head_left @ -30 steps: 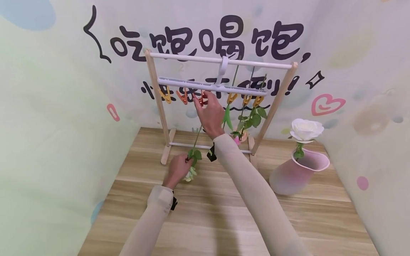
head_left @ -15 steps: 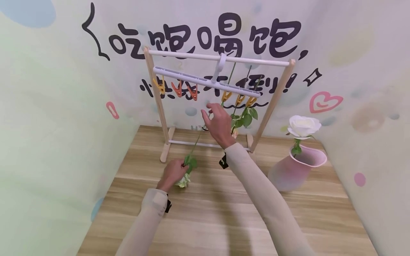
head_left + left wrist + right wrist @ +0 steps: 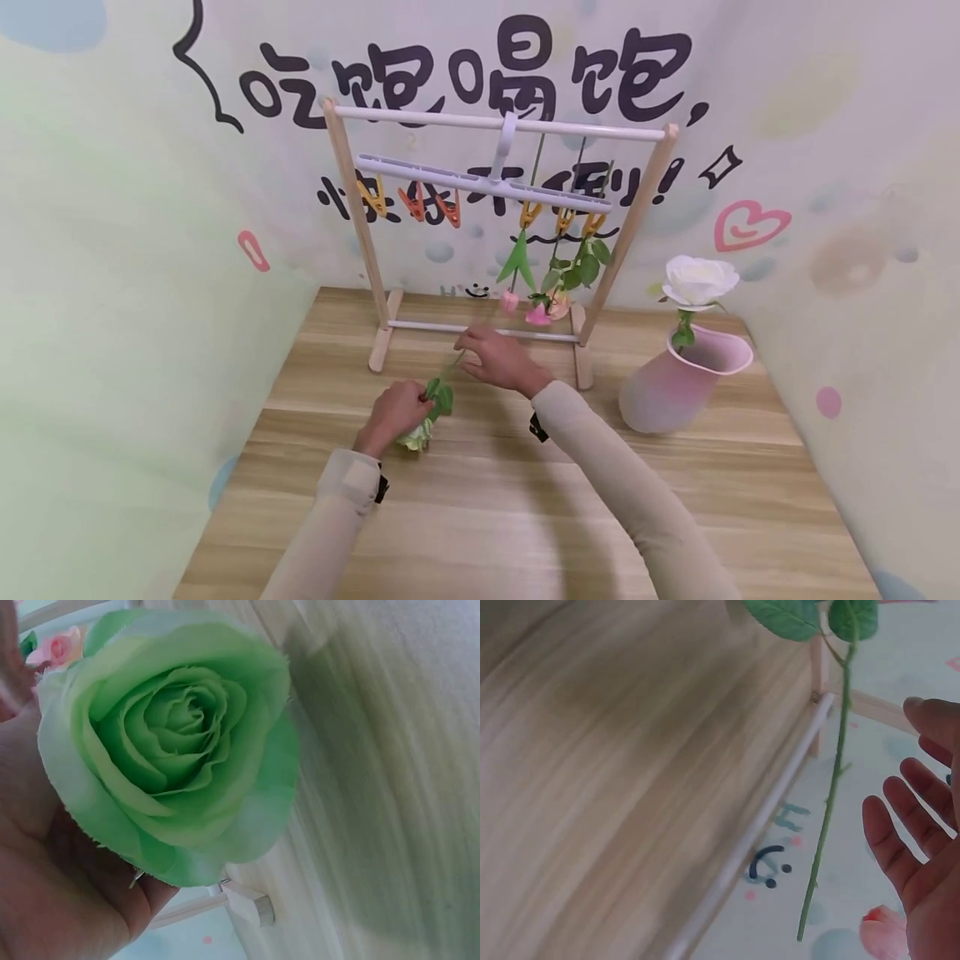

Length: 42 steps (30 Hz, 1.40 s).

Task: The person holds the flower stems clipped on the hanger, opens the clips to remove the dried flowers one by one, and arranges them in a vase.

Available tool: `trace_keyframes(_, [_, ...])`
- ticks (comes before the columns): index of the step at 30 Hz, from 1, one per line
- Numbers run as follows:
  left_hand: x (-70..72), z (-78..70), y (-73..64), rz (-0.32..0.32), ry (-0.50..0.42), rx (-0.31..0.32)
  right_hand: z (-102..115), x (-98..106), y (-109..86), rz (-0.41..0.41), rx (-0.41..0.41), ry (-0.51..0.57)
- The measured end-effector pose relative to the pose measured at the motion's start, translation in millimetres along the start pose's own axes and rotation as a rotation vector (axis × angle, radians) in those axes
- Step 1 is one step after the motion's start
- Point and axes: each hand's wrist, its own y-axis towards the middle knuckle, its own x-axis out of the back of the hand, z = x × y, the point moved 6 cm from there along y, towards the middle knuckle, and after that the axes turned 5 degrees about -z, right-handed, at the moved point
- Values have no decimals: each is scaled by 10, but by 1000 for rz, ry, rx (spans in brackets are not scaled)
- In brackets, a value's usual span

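Note:
My left hand (image 3: 396, 415) grips the stem of a pale green artificial rose (image 3: 172, 742) close under the bloom, at the leaves. The bloom points down toward me, low over the table, while the thin stem (image 3: 831, 795) slants up and away to the right. Near the stem's free end is my right hand (image 3: 498, 358), fingers loosely spread and apart from it in the right wrist view. Above hangs a lilac clip hanger (image 3: 450, 177). Its left half carries a bare yellow clip (image 3: 372, 200) and two bare orange clips (image 3: 449, 210).
A wooden rack (image 3: 630, 225) with a white top rod bears the hanger. Yellow clips (image 3: 564, 221) on its right half hold upside-down flowers, among them a pink tulip (image 3: 508, 301). At right, a pink vase (image 3: 660, 392) contains a white rose (image 3: 699, 282).
My right hand has left the orange clip on the hanger and come down to beside the green rose's stem. The hanger swung and now tilts. My left hand moved slightly left and down, with the rose.

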Motion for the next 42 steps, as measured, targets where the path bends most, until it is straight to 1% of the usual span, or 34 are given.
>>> trace_keyframes(2, [-3,-14,-4,10,16,-13,11,-93,-29,33,1,0])
trace_keyframes(8, [3,-63,-24,36,51,-35,28,-278,-87,67,15,34])
trace_keyframes(12, [12,-84,-44,41,71,-43,55,-354,-120,102,7,62])
trace_keyframes(16, [23,-99,-52,25,84,-71,65,-395,-149,118,-6,28])
trace_keyframes(20, [41,-106,-56,8,92,-86,74,-414,-182,108,-5,-21])
trace_keyframes(27, [41,-96,-39,-31,118,-115,91,-400,-244,68,6,-16])
trace_keyframes(32, [11,-100,-30,-25,109,-135,97,-374,-304,61,19,-30])
trace_keyframes(35, [7,-110,-21,-26,114,-140,100,-350,-340,50,21,-14])
trace_keyframes(42, [77,-195,-13,-98,138,-183,68,-319,-428,39,-24,61])
